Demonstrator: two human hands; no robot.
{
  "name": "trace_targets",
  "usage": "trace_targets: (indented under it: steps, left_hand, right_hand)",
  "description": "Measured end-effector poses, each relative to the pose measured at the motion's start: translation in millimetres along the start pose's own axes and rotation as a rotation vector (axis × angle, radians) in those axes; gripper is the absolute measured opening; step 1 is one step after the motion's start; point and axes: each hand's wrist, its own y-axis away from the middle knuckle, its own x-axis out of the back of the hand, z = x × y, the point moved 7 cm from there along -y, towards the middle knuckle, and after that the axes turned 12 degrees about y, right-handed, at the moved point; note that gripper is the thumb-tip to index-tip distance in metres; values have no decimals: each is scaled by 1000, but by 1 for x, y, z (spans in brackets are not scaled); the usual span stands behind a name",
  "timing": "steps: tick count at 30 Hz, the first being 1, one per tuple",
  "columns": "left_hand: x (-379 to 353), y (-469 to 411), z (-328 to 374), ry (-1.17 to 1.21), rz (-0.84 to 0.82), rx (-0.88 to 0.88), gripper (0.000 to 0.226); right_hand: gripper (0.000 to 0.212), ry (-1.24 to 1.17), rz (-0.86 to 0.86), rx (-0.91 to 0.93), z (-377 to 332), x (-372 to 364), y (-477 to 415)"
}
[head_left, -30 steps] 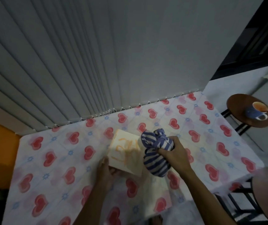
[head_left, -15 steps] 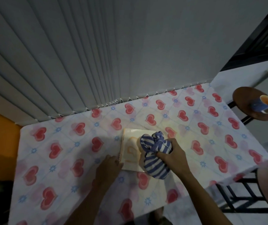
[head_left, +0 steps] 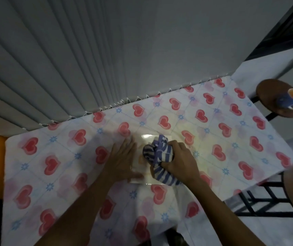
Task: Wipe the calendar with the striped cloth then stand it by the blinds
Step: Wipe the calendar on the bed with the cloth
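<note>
Fingers [head_left: 173,148] clench the bunched blue-and-white striped cloth [head_left: 157,153] on the pale calendar [head_left: 143,173], lying flat.

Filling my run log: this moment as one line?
phase: wiping | left hand: flat on calendar | right hand: grips striped cloth | calendar: lying flat

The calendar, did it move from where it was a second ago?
Yes. The calendar was propped up at a tilt on the tablecloth; now it lies flat, pressed down by the left hand.
</note>
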Motion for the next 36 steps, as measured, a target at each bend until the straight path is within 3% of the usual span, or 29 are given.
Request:
trace_targets:
  steps: [9,16,23,30,33,36]
  left_hand:
    - [-18,8,-11,-9,-23,-42,144]
    - [-14,10,-9,33,62,-60,140]
    - [-20,6,-17,57,-7,-12,150]
    - [-20,7,-16,62,-22,24,156]
    - [-19,6,-15,63,-41,38,157]
    - [-16,7,-12,78,-10,22,149]
  right_hand:
    - [91,248,-87,147,-30,-56,6]
    - [82,374,22,197,-38,-94,24]
    - [71,448,-1,241,-33,-101,-2]
    - [75,399,-13,172,-24,-89,-40]
    - [67,336,10,137,-29,-83,-43]
    - [70,328,21,206,-36,-96,-12]
